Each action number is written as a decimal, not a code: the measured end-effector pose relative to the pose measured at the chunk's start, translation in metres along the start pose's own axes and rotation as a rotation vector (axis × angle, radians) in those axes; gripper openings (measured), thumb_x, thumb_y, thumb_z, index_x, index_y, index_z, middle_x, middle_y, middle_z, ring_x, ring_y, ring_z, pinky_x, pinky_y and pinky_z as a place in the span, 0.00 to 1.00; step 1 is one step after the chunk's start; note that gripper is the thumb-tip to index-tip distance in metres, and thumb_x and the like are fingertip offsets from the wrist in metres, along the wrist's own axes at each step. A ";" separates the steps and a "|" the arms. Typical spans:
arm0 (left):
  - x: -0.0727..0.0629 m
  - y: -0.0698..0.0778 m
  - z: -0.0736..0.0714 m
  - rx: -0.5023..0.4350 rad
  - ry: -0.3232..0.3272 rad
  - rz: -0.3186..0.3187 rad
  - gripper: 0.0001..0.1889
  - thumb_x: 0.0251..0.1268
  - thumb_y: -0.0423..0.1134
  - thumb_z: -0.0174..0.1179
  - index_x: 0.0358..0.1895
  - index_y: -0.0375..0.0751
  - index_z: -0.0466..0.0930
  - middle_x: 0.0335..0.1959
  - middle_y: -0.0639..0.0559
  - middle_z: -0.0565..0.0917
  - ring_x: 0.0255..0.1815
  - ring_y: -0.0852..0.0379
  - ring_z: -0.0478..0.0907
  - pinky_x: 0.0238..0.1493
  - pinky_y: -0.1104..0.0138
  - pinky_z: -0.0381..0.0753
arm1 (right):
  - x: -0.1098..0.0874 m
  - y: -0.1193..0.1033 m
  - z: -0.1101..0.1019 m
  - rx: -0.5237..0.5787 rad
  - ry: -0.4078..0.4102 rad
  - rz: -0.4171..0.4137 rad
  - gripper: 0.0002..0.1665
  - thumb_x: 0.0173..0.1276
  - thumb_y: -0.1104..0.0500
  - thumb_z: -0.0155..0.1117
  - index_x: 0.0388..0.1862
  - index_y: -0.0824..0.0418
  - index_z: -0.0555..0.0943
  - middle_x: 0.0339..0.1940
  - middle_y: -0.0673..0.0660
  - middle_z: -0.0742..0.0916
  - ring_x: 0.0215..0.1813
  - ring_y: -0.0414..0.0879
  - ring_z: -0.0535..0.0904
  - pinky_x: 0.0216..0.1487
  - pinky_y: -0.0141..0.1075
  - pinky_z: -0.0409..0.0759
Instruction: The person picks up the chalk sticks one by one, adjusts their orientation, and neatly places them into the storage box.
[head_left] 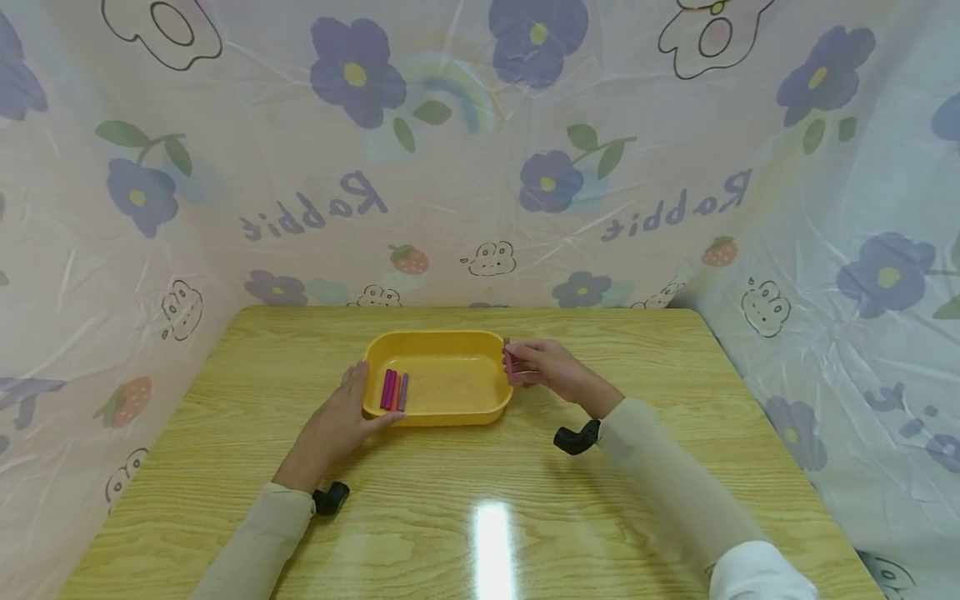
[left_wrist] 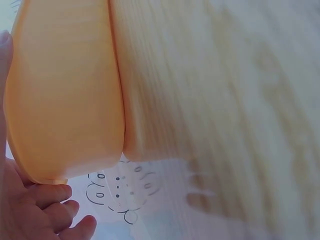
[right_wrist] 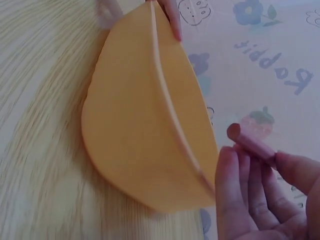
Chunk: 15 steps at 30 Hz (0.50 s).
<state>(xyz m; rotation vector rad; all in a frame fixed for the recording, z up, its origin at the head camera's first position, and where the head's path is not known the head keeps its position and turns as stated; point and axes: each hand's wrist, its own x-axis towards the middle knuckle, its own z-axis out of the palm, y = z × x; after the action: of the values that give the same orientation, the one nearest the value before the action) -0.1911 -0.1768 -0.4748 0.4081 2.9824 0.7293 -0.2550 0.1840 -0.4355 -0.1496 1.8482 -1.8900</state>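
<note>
A yellow plastic tray (head_left: 450, 412) stands on the table. Inside it, at the left end, several crayons (head_left: 394, 390) in magenta, red and purple lie side by side. My left hand (head_left: 341, 421) grips the tray's left end, its thumb along the near rim and its fingers around the side; the left wrist view shows those fingers (left_wrist: 55, 207) against the tray's end. Beside the tray's right rim, my right hand (head_left: 551, 369) pinches a reddish-brown crayon (right_wrist: 252, 145) between thumb and fingertips. The crayon stands nearly upright in the head view.
The wood-grain table (head_left: 420, 508) extends around the tray. Behind it and along both sides hangs a printed cloth (head_left: 450, 183) with flowers and rabbits. Black wrist pieces (head_left: 576, 437) project from both sleeves.
</note>
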 end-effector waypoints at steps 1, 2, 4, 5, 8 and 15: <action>0.000 0.000 0.000 0.002 0.001 0.003 0.61 0.48 0.77 0.48 0.74 0.39 0.31 0.74 0.40 0.42 0.73 0.45 0.40 0.66 0.47 0.53 | 0.002 0.000 0.003 0.003 0.001 -0.001 0.29 0.70 0.53 0.55 0.56 0.78 0.71 0.52 0.73 0.77 0.52 0.62 0.77 0.54 0.48 0.74; 0.000 0.000 0.000 0.005 0.003 0.005 0.61 0.48 0.77 0.48 0.74 0.39 0.31 0.74 0.40 0.42 0.73 0.45 0.40 0.66 0.47 0.52 | 0.003 -0.001 0.006 0.005 -0.002 -0.002 0.28 0.70 0.52 0.55 0.54 0.77 0.72 0.51 0.73 0.77 0.52 0.63 0.75 0.53 0.47 0.75; 0.001 -0.001 0.000 0.009 0.006 0.007 0.61 0.48 0.77 0.48 0.74 0.39 0.32 0.74 0.40 0.43 0.73 0.45 0.40 0.66 0.47 0.52 | 0.007 -0.001 0.011 0.012 -0.003 -0.007 0.25 0.69 0.52 0.57 0.49 0.76 0.75 0.48 0.70 0.79 0.53 0.66 0.74 0.51 0.46 0.77; 0.001 -0.001 0.000 0.009 0.007 0.006 0.61 0.48 0.77 0.49 0.74 0.39 0.32 0.74 0.40 0.43 0.73 0.45 0.40 0.66 0.47 0.53 | 0.008 -0.002 0.014 0.019 -0.003 -0.010 0.24 0.69 0.52 0.57 0.47 0.75 0.76 0.48 0.70 0.80 0.54 0.67 0.73 0.50 0.45 0.78; 0.001 -0.001 0.000 0.008 0.006 0.002 0.61 0.48 0.77 0.48 0.74 0.40 0.32 0.74 0.40 0.43 0.73 0.44 0.41 0.66 0.47 0.53 | 0.013 -0.002 0.022 0.026 0.003 -0.020 0.22 0.68 0.52 0.57 0.44 0.73 0.78 0.46 0.68 0.80 0.54 0.68 0.72 0.48 0.42 0.79; 0.001 -0.002 0.000 0.000 0.006 -0.001 0.61 0.47 0.77 0.48 0.74 0.41 0.32 0.74 0.41 0.42 0.73 0.45 0.41 0.65 0.46 0.53 | 0.024 0.000 0.039 0.059 0.003 -0.038 0.23 0.69 0.54 0.57 0.46 0.76 0.76 0.40 0.64 0.82 0.55 0.69 0.71 0.48 0.42 0.79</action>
<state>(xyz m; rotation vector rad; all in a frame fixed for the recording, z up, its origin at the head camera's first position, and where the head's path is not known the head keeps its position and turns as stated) -0.1925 -0.1779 -0.4757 0.4049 2.9881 0.7311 -0.2598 0.1386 -0.4385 -0.1634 1.8015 -1.9689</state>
